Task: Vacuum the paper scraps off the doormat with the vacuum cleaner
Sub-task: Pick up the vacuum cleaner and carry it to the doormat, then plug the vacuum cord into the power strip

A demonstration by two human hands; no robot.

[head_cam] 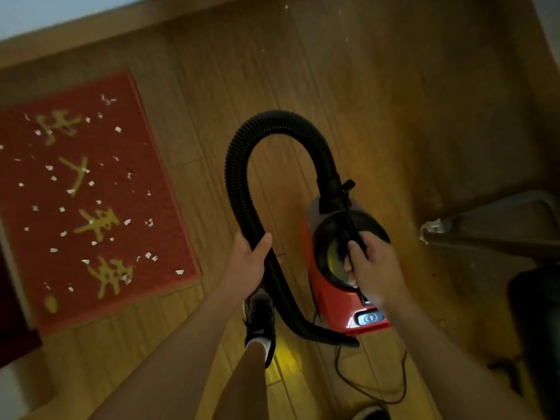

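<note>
My left grip [248,262] is curled round the black hose [239,183], just left of the vacuum [333,301]. My right grip [371,265] is clamped on the dark handle [348,219] on top of the vacuum. The hose loops out from the vacuum's far end and back past its near end, beside my shoe [260,316]. The red doormat [157,237] lies well left of the vacuum on the wooden floor [394,116], with white scraps [118,129] scattered across it.
</note>
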